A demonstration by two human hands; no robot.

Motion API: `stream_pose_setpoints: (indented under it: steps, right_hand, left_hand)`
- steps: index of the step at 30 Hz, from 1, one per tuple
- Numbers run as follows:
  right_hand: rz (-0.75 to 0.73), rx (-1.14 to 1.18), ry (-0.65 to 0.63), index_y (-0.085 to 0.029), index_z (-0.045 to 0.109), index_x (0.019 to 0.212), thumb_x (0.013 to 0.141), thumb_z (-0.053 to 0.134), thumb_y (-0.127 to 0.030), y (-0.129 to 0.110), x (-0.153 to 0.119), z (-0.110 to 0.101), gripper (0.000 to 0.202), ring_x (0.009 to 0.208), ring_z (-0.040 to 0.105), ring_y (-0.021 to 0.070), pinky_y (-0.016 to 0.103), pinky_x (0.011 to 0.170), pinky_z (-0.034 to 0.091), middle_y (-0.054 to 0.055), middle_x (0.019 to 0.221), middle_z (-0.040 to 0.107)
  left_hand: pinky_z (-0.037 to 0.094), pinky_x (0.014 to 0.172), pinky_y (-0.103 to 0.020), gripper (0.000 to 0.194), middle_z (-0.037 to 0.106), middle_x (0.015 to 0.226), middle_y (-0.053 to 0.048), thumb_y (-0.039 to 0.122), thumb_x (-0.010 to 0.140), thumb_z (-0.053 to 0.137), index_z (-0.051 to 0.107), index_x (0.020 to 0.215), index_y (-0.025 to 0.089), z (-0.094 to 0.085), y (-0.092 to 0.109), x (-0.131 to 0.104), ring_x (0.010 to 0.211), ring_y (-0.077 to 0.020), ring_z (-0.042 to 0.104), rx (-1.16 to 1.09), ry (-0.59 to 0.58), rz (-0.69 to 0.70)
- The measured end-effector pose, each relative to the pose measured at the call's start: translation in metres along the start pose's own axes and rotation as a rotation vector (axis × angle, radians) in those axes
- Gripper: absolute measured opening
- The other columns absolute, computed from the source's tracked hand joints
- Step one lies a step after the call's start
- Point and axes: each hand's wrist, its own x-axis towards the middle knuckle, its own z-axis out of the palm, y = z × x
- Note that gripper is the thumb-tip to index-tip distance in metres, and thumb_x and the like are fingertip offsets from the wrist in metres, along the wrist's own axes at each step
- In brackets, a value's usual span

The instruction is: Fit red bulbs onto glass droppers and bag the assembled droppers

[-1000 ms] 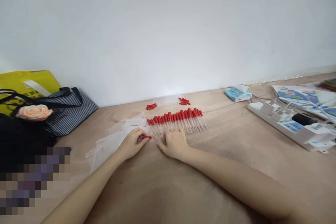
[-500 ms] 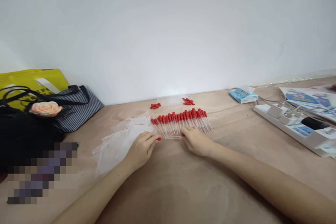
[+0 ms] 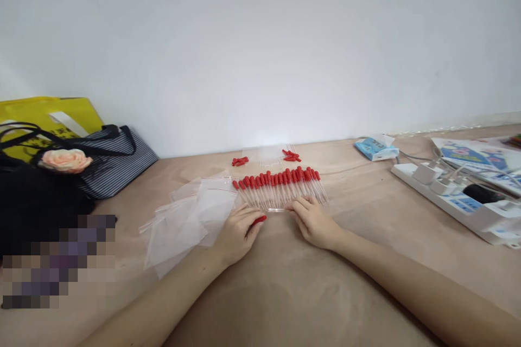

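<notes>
Table & wall: wood-tone tabletop (image 3: 260,287) vs. plain pale wall (image 3: 260,54).
Arms: reach fwd from nr L & nr R corners, converging mid-table, wrists low.
L hand (image 3: 240,233): palm down, fingers curled; thumb + fingers pinch red cap (image 3: 259,220), tip pointing R.
R hand (image 3: 315,222): knuckles up, fingers bent L; fingertips pinch R end of clear tube (image 3: 275,210).
Dropper row (image 3: 280,179): just beyond both hands, red tops far side.
Bags (image 3: 179,227): clear, fanned L of L hand.
</notes>
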Motion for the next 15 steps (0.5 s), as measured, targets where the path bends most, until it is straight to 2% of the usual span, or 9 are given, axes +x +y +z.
stream_pose_setpoints:
  steps: [4, 8, 12, 15]
  right_hand:
    - [-0.051, -0.045, 0.000, -0.015, 0.051, 0.094, 0.084, 0.033, -0.008, -0.0054, 0.0016, 0.0027, 0.022, 0.077, 0.052, 0.0172, 0.035, 0.080, 0.031, 0.007, 0.085, 0.059]
    - [-0.059, -0.080, -0.002, -0.015, 0.052, 0.091, 0.083, 0.033, -0.008, -0.0049, 0.0008, 0.0037, 0.021, 0.073, 0.051, 0.0166, 0.036, 0.081, 0.029, 0.006, 0.080, 0.058]
    - [-0.094, -0.115, 0.011, -0.016, 0.053, 0.086, 0.083, 0.035, -0.010, -0.0037, -0.0001, 0.0038, 0.019, 0.069, 0.050, 0.0151, 0.037, 0.083, 0.027, 0.004, 0.075, 0.057]
    - [-0.137, -0.113, 0.050, -0.017, 0.054, 0.087, 0.084, 0.037, -0.013, -0.0042, -0.0009, 0.0039, 0.017, 0.067, 0.050, 0.0134, 0.038, 0.086, 0.025, 0.002, 0.073, 0.058]
  left_hand:
    - [0.036, 0.096, -0.044, 0.022, 0.067, 0.094, -0.005, 0.020, 0.084, 0.042, 0.059, 0.099, 0.020, 0.0027, -0.0016, -0.0027, 0.099, -0.0194, 0.057, 0.061, 0.041, 0.043]
    - [0.036, 0.097, -0.044, 0.023, 0.067, 0.097, -0.006, 0.020, 0.084, 0.041, 0.059, 0.100, 0.019, 0.0035, -0.0025, -0.0030, 0.103, -0.0201, 0.055, 0.084, 0.054, 0.067]
    - [0.034, 0.096, -0.044, 0.020, 0.068, 0.093, -0.005, 0.019, 0.083, 0.044, 0.059, 0.096, 0.020, 0.0033, -0.0028, -0.0027, 0.101, -0.0199, 0.057, 0.075, 0.082, 0.070]
    - [0.034, 0.095, -0.043, 0.013, 0.069, 0.082, -0.002, 0.021, 0.082, 0.049, 0.061, 0.088, 0.021, 0.0022, -0.0010, -0.0022, 0.090, -0.0183, 0.061, 0.064, 0.109, 0.085]
